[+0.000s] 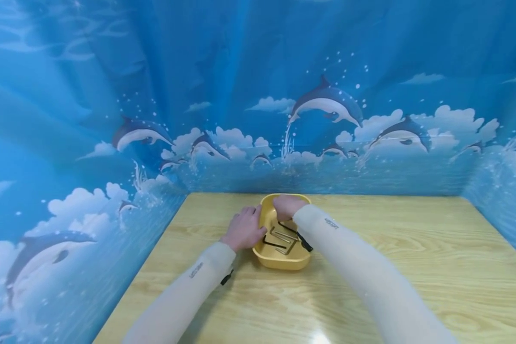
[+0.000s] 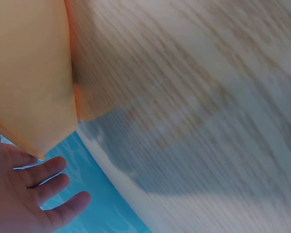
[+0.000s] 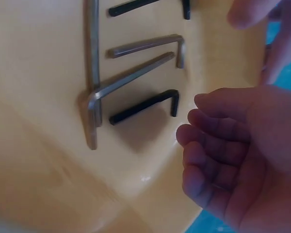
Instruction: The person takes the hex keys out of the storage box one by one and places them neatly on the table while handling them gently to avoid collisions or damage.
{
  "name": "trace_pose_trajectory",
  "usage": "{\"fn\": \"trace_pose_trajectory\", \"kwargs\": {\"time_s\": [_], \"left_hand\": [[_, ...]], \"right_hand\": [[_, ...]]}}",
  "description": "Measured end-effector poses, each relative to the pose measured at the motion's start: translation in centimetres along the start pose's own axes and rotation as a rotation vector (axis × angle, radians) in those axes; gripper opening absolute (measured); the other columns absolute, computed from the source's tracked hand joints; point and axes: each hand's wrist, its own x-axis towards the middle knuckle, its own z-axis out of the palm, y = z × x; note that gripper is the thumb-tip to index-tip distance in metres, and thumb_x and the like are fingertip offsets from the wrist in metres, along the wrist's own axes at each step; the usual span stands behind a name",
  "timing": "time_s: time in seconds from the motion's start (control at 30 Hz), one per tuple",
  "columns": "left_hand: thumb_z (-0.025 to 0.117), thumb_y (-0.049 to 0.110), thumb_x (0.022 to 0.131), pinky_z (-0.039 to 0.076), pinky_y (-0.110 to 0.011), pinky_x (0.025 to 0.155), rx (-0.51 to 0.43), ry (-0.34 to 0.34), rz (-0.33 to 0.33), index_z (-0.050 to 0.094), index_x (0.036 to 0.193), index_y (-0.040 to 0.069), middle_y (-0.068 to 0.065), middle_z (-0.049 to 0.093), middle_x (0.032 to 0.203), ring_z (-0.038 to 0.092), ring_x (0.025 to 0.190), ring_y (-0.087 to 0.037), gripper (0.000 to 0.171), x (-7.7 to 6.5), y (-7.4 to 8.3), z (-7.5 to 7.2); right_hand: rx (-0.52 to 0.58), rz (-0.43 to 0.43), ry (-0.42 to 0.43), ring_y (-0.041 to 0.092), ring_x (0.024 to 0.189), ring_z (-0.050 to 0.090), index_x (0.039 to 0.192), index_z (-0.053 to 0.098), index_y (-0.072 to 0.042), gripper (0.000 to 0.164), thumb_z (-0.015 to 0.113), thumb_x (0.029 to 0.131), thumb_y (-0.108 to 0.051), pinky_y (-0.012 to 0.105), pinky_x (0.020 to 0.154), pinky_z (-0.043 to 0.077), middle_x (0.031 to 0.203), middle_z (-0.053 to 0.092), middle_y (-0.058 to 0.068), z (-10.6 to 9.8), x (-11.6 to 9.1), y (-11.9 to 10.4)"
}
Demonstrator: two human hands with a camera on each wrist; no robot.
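A yellow plastic basin point(image 1: 284, 263) stands on the table with several L-shaped hex keys on its floor. The keys are black or bare metal; a black hex key point(image 3: 143, 106) and a metal hex key point(image 3: 136, 74) show closely in the right wrist view. My left hand point(image 1: 242, 229) holds the basin's left rim, thumb over the inner side and fingers outside. Down in the far end of the basin is my right hand point(image 1: 288, 206). Its fingers are loosely bent, fingertips close beside the nearest black key, with nothing seen between them.
The wood-grain table point(image 1: 395, 248) extends to both sides of the basin and in front of it. A blue dolphin-print curtain point(image 1: 241, 162) hangs along the table's back and sides. Dark wrist straps point(image 1: 226, 277) sit on both sleeves.
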Motion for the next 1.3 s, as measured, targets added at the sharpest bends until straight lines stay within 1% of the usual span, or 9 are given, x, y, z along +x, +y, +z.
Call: {"fn": "trace_pose_trajectory", "kwargs": {"time_s": [0.1,0.23,0.33,0.6,0.8,1.0,1.13,1.23,1.3], "left_hand": [[0.054,0.04,0.099,0.045,-0.057,0.104,0.004,0.004,0.003,0.032,0.157,0.005,-0.018,0.05,0.148,0.045,0.137,-0.034,0.071,0.2,0.1,0.0],[0.053,0.041,0.099,0.045,-0.056,0.105,0.019,0.004,0.006,0.031,0.158,0.005,-0.018,0.05,0.148,0.045,0.137,-0.034,0.071,0.2,0.0,0.1],[0.053,0.042,0.1,0.044,-0.056,0.106,0.026,0.0,-0.001,0.03,0.158,0.006,-0.017,0.048,0.149,0.044,0.139,-0.033,0.072,0.2,-0.1,0.3],[0.053,0.042,0.1,0.041,-0.057,0.11,0.003,-0.01,-0.009,0.028,0.159,0.006,-0.017,0.045,0.153,0.04,0.142,-0.034,0.073,0.2,0.1,0.3],[0.053,0.042,0.1,0.043,-0.055,0.109,0.013,-0.007,-0.013,0.029,0.159,0.006,-0.017,0.047,0.151,0.043,0.14,-0.033,0.073,0.1,0.0,0.3],[0.056,0.04,0.099,0.046,-0.056,0.104,0.021,0.027,0.0,0.031,0.157,0.004,-0.018,0.05,0.147,0.046,0.136,-0.034,0.073,0.2,-0.2,0.4],[0.055,0.041,0.1,0.045,-0.057,0.105,0.018,0.02,-0.002,0.03,0.158,0.005,-0.018,0.049,0.148,0.045,0.138,-0.034,0.073,0.3,-0.1,0.3],[0.054,0.041,0.1,0.043,-0.057,0.107,0.016,0.001,-0.01,0.03,0.158,0.006,-0.018,0.048,0.15,0.044,0.139,-0.034,0.073,0.3,0.0,0.3],[0.054,0.04,0.1,0.043,-0.056,0.107,0.017,-0.006,-0.014,0.03,0.158,0.006,-0.018,0.048,0.149,0.044,0.139,-0.034,0.072,0.1,0.1,0.2]], "right_hand": [[-0.013,0.01,0.003,0.015,0.068,0.053,0.088,0.062,-0.013,0.015,0.058,0.096,-0.001,0.028,0.061,0.044,0.082,0.062,0.003,0.2,0.1,0.1],[-0.053,0.01,-0.007,0.019,0.081,0.058,0.099,0.066,-0.011,0.011,0.058,0.096,-0.003,0.032,0.071,0.049,0.1,0.068,0.008,0.5,0.1,0.1],[-0.067,0.021,-0.014,0.02,0.085,0.059,0.104,0.066,-0.01,0.015,0.059,0.093,-0.002,0.032,0.074,0.049,0.107,0.069,0.009,0.7,0.3,-0.1],[-0.101,0.048,-0.058,0.017,0.073,0.054,0.085,0.063,-0.012,0.015,0.063,0.087,0.004,0.026,0.061,0.046,0.087,0.063,0.005,1.1,0.4,-0.6],[-0.097,0.05,-0.082,0.016,0.073,0.056,0.087,0.064,-0.013,0.013,0.063,0.089,0.0,0.027,0.061,0.048,0.085,0.063,0.004,1.4,0.8,-0.8],[-0.056,-0.034,-0.028,0.018,0.077,0.059,0.093,0.064,-0.012,0.007,0.065,0.09,-0.005,0.029,0.067,0.051,0.09,0.065,0.005,1.0,1.0,-0.6],[-0.054,-0.073,-0.022,0.014,0.068,0.056,0.088,0.064,-0.012,0.006,0.065,0.09,-0.007,0.027,0.062,0.047,0.082,0.063,0.002,0.6,0.9,-0.3],[-0.048,-0.124,-0.019,0.011,0.058,0.051,0.078,0.062,-0.014,0.015,0.064,0.091,-0.007,0.025,0.056,0.042,0.07,0.059,-0.001,0.5,0.9,0.1],[-0.046,-0.168,-0.005,0.01,0.054,0.045,0.07,0.056,-0.017,0.025,0.063,0.093,-0.008,0.025,0.055,0.04,0.062,0.052,-0.004,0.5,0.7,0.4]]}}
